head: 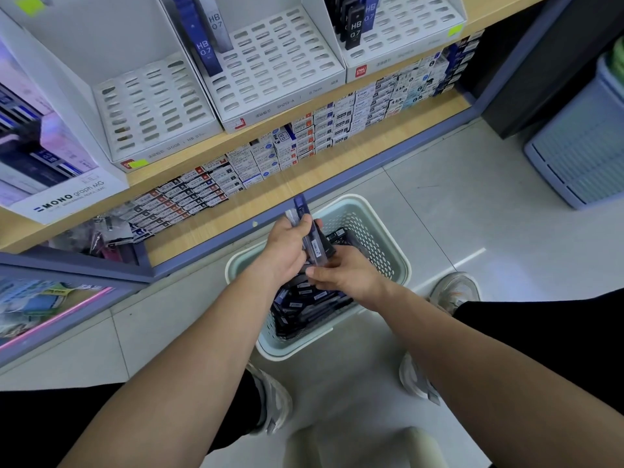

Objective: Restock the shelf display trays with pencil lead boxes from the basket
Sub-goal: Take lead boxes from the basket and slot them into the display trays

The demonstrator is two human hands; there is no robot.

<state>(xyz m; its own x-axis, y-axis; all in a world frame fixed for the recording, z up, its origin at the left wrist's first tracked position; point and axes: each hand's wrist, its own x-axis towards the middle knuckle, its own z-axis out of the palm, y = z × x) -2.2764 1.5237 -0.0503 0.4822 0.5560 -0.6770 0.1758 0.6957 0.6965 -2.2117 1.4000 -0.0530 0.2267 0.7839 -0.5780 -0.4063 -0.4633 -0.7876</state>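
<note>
Your left hand (290, 244) is clamped round a fan of slim pencil lead boxes (312, 236), fingers wrapped across them and the box tips poking up past your knuckles, a solid fistful. Your right hand (344, 275) sits just below, thumb stretched toward the bundle's lower end and fingers curled under, out of sight. It's at or against those boxes, but whether it's pinching one, squaring the stack or holding nothing, I cannot tell. Both hands hover right over the basket (400, 261), which stands on the floor (456, 204) between your shoes with a dark heap of boxes (304, 305) inside. I read this as the gathering step: you're loading up a handful, and nothing is going into a slot yet. Up on the shelf (489, 8) three white display trays wait. The left tray (152, 103) shows only bare slots, the middle tray (280, 62) has a few HB 0.7 boxes (202, 45) standing at its back left, and the right tray (412, 21) has a small cluster (354, 25) at its back left too. There's plenty left to fill, by my reckoning. The next move calls for a lift from the basket up to a tray, then boxes fed upright into the slots one at a time. The slots look narrow, so keep the left grip firm while the right peels off singles.
</note>
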